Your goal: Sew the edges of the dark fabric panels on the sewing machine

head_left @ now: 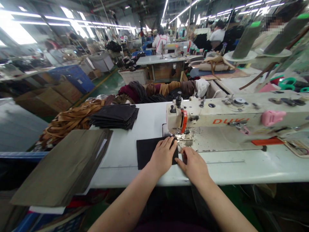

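A black rectangular fabric piece (146, 152) lies flat on the sewing machine table, its upper right corner by the presser foot (179, 137). My left hand (164, 153) rests on the right part of this piece, fingers laid flat and pointing at the needle area. My right hand (194, 164) is just right of the piece; its thumb touches the right edge and its curved fingers are apart from the thumb, on the table by the machine bed. The white sewing machine (217, 119) has an orange guard (184, 121) at its needle end.
Left of the work are a stack of black pieces (116, 116) and a pile of olive fabric panels (62, 164) overhanging the table edge. Brown straps (70, 120) lie heaped beyond. Thread cones (247, 40) stand at the upper right. Other people sit at machines farther back.
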Motion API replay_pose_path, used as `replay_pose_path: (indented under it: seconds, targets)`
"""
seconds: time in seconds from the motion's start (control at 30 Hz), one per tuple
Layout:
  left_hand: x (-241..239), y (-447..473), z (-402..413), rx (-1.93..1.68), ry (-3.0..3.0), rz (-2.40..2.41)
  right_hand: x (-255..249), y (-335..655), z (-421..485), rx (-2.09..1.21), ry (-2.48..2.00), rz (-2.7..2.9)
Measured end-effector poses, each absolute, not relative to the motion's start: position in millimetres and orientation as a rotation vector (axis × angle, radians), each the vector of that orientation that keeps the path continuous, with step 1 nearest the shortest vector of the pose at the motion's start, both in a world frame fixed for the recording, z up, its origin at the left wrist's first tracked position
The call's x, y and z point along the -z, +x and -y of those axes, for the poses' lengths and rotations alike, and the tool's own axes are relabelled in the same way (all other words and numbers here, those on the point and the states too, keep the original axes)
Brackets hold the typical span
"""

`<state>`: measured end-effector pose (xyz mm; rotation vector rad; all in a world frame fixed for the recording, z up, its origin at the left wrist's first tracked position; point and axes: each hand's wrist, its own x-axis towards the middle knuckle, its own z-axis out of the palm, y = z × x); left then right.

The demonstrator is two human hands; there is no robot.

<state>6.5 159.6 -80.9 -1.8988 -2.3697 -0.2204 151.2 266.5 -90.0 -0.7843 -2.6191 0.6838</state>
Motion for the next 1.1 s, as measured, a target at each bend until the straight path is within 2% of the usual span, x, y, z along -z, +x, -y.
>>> replay_pose_path:
  seconds: [0.23, 0.63, 1.1]
  targets:
    - [80.6, 3.7, -160.0, 0.238, -1.903, 2.349, 87.1, 151.8, -266.5, -0.689, -0.824, 2.615]
    - [90.5, 18.0, -114.7, 0.49, -2.096, 2.143, 84.9, 141.1, -270.6, -0.576, -1.012, 2.653]
    - [93.9, -14.5, -147.8, 0.448, -2.083, 2.2, 91.3, 144.7, -263.1, -0.43, -0.958, 2.583]
